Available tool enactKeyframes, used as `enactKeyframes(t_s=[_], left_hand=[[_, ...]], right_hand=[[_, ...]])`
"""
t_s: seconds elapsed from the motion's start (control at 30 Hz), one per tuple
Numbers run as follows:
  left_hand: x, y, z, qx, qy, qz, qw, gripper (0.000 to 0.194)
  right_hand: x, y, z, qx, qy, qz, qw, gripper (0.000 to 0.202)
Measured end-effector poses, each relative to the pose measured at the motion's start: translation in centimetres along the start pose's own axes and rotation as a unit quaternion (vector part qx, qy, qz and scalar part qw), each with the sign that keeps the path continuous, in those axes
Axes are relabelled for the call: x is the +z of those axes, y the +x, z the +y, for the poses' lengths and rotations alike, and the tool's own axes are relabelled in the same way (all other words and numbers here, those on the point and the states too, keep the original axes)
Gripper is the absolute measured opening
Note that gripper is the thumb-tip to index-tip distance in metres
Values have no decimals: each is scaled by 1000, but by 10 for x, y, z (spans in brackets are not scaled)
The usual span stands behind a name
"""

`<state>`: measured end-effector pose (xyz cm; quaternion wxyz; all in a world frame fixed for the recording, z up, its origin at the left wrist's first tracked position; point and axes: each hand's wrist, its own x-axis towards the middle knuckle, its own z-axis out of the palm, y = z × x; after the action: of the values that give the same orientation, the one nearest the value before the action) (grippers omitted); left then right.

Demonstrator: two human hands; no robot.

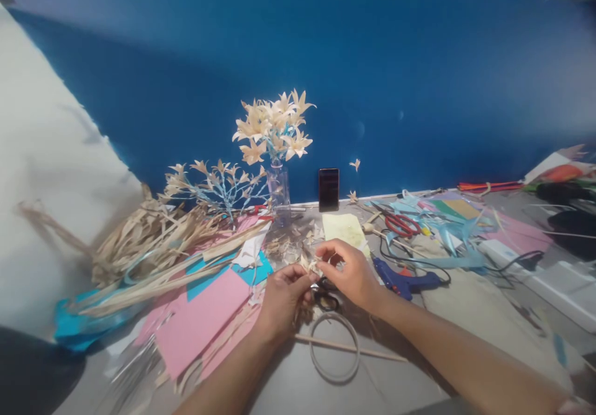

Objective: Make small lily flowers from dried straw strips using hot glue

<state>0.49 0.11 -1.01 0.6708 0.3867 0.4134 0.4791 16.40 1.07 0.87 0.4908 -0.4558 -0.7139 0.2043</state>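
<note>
Grip: left hand (285, 292) has a pale flower piece (307, 264) pinched at its fingertips; right hand (347, 273), thumb and forefinger, is pinching the same piece from the right edge's side (as far as the blur lets me see). Piece is up off the table (284, 385), about midway between left and right edges.

Step in hand, my read: fine two-handed work on the petals, shaping or setting them. Can't tell which; the fingers cover most of the joint. Next move calls for a steady left pinch and a light right touch, since thin petals like these probably crease easily.

Just below the hands, toward the near edge: black-handled scissors (328, 303), then a ring (336, 378) with a thin stick (382, 354) across it. Beyond the hands, yellow paper (345, 229). Toward the right edge, blue glue gun (405, 283) and, farther back, red-handled scissors (403, 224). Left side: pink sheet (205, 322), dry strips (139, 241). Near the far edge, a clear bottle (279, 201) holds a pale bouquet (274, 123); phone (328, 190) stands upright to its right.
</note>
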Motion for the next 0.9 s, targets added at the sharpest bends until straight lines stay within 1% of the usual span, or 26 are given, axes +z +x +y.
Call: enactKeyframes(t_s=[0.07,0.13,0.2,0.27,0.3,0.37,0.43,0.5,0.53,0.6,0.7,0.73,0.77,0.8,0.9], left_hand=[[3,-2,3,12,15,18,1000,29],[5,-4,7,21,24,36,999,29],[8,-5,10,30,26,50,998,29],[8,-6,11,36,25,54,998,29],[8,-6,10,37,27,54,997,29],[6,-5,7,34,33,47,998,29],[4,-4,4,23,29,33,999,30],[3,-2,2,11,9,22,1000,30],[3,-2,3,8,-5,20,1000,30],[2,-1,5,3,-32,25,999,30],[2,0,10,-17,-53,27,998,27],[2,0,11,-23,-52,27,998,27],[1,0,11,-26,-49,25,998,27],[2,0,11,-26,-45,22,998,27],[2,-1,10,-19,-38,10,999,30]], right_hand=[[-1,1,1,69,41,-27,996,22],[-2,2,4,129,91,-72,985,24],[-2,2,7,192,159,-109,962,24],[-2,1,10,242,224,-121,936,26],[-2,1,10,256,245,-120,928,26],[-1,1,9,258,259,-120,923,23],[-1,2,8,250,253,-120,927,20],[-1,4,7,253,248,-112,928,20],[-1,5,7,263,254,-108,925,20],[-1,6,9,293,288,-111,905,22],[-2,6,13,351,360,-120,856,25],[-3,6,14,362,377,-120,844,26],[-3,5,14,361,385,-117,841,27],[-4,4,14,350,384,-115,847,28],[-4,2,11,284,345,-109,888,29]])
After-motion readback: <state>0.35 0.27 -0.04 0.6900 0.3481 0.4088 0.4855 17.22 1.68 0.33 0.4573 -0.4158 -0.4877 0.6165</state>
